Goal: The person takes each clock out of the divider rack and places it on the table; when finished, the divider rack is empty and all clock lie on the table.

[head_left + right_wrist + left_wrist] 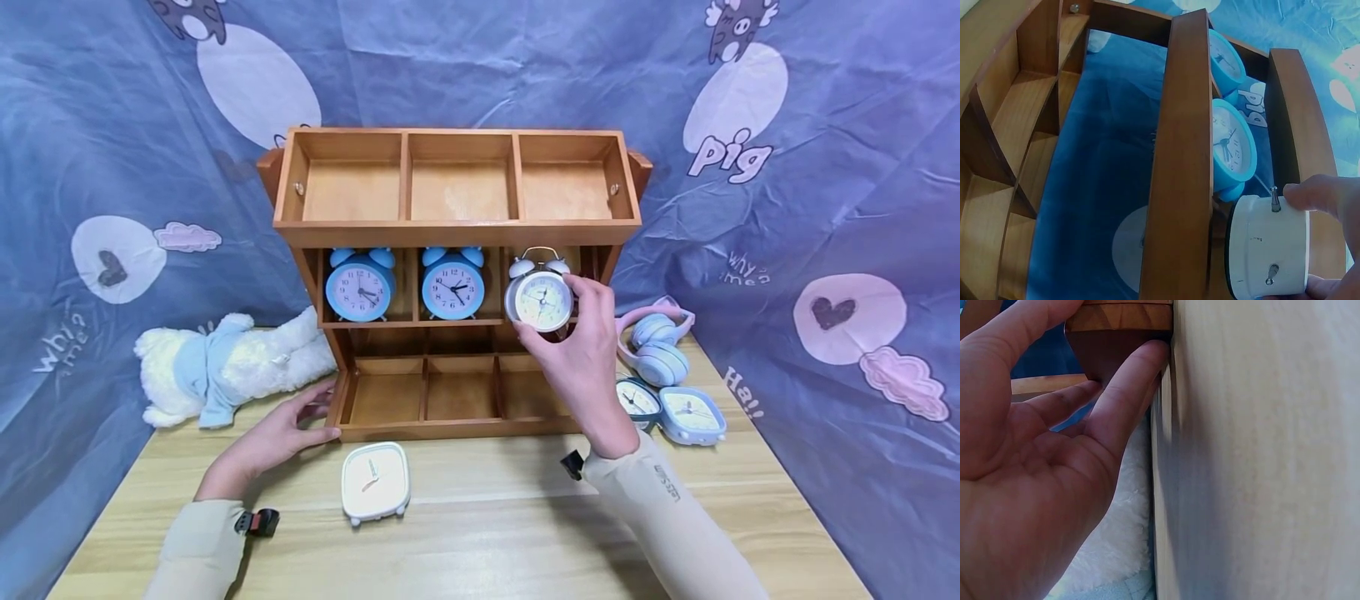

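Note:
In the head view, my right hand (581,350) grips a white twin-bell alarm clock (543,302) by its round case, thumb below and fingers at the upper right. The clock is at the right compartment of the middle tier of a wooden shelf (457,235). The right wrist view shows the clock's white body (1269,247) side-on, its short metal legs pointing out. Two blue twin-bell clocks, one left (360,289) and one central (453,287), stand in the same tier. My left hand (277,429) touches the shelf's lower left corner with fairly straight fingers (1125,390).
A square white clock (375,481) lies on the table before the shelf. Right of the shelf are a dark teal clock (637,400), a light blue clock (692,415) and headphones (660,358). A white plush toy (247,367) lies at left. Cloth (465,67) hangs behind.

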`<control>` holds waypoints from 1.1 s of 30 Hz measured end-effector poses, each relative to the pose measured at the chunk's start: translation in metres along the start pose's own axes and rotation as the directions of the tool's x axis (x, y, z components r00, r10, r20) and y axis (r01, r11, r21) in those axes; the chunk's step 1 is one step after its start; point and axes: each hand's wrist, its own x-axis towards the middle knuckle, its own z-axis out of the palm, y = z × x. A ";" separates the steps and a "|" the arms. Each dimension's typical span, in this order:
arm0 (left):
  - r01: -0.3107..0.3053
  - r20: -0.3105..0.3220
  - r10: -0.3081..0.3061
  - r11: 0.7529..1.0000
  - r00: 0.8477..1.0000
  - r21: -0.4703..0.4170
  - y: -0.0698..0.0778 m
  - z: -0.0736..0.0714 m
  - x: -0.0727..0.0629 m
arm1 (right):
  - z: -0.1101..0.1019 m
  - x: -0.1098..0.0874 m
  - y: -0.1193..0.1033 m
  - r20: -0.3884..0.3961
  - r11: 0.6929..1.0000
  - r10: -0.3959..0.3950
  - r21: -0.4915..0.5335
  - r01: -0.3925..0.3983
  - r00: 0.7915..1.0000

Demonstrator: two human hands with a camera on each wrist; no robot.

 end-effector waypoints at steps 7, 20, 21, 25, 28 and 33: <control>0.000 -0.001 0.000 1.000 1.000 0.006 0.001 0.000 0.000 | -0.001 -0.005 -0.003 -0.002 1.000 -0.026 -0.015 0.026 1.000; -0.007 -0.007 0.008 1.000 1.000 0.011 0.002 0.000 -0.001 | 0.000 -0.022 -0.009 0.014 0.998 -0.063 -0.014 0.063 0.998; -0.006 -0.007 0.006 1.000 1.000 0.013 0.002 0.000 -0.001 | 0.001 -0.024 -0.009 0.022 0.998 -0.062 -0.011 0.062 0.998; -0.001 -0.007 0.001 1.000 1.000 0.015 0.002 0.001 -0.001 | 0.002 -0.031 -0.012 0.058 0.999 -0.043 -0.013 0.044 0.997; -0.002 -0.007 0.002 1.000 1.000 0.010 0.002 0.001 -0.001 | 0.002 -0.036 -0.014 0.085 1.000 -0.022 -0.014 0.023 0.996; -0.006 -0.008 0.006 1.000 1.000 0.003 0.001 0.002 -0.001 | 0.003 -0.044 -0.017 0.119 1.000 -0.018 -0.012 0.020 0.993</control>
